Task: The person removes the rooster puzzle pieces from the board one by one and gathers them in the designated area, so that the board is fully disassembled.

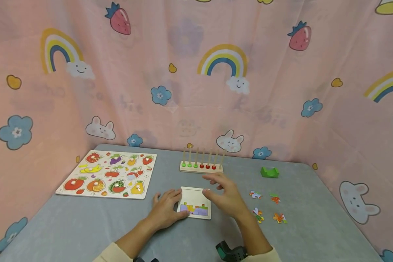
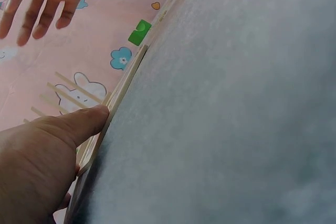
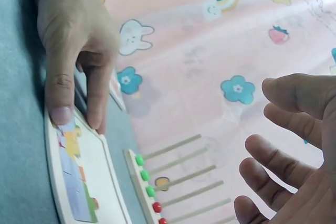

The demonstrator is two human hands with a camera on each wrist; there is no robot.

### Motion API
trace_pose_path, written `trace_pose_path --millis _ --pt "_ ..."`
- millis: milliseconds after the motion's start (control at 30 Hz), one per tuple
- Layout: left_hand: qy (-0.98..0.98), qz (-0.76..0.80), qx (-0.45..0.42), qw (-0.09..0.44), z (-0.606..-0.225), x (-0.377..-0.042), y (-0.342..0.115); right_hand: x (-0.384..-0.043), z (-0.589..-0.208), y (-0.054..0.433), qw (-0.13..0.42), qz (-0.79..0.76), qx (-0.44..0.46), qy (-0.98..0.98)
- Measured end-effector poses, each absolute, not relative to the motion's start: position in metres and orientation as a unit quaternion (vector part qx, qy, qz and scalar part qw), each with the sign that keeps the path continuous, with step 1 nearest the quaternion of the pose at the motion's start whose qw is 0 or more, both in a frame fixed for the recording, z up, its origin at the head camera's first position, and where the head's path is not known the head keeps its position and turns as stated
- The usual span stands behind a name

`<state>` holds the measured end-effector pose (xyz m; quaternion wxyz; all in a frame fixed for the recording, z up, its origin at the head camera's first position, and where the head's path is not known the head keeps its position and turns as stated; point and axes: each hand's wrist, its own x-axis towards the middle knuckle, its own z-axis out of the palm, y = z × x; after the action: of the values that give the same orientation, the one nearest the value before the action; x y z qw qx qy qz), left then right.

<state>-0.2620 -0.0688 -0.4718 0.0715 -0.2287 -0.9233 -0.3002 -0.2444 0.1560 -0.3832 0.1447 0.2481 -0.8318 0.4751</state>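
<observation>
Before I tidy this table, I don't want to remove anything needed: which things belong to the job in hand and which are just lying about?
Likely in the job: puzzle tray, held by the left hand; four loose puzzle pieces.

Probably just lying about: fruit board; peg stand with beads; green block.

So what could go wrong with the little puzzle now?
If the left hand slipped off the puzzle tray, the tray might slide and jiggle the placed pieces. The right forearm looks close to the loose pieces, so it could brush one away. And if the right hand reached too far forward, it might bump the bead rack.
</observation>
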Motion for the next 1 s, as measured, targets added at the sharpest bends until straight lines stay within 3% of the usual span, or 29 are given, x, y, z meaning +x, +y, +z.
trace_pose_path --millis 733,1000 --pt "-0.922 -0.300 -0.234 0.073 -0.470 -0.262 -0.070 -0.266 -0.434 0.128 0.054 0.472 0.256 -0.842" --pt "-0.923 -0.295 -0.236 0.075 -0.470 -0.262 -0.070 -0.268 -0.450 0.124 0.059 0.418 0.286 -0.860"
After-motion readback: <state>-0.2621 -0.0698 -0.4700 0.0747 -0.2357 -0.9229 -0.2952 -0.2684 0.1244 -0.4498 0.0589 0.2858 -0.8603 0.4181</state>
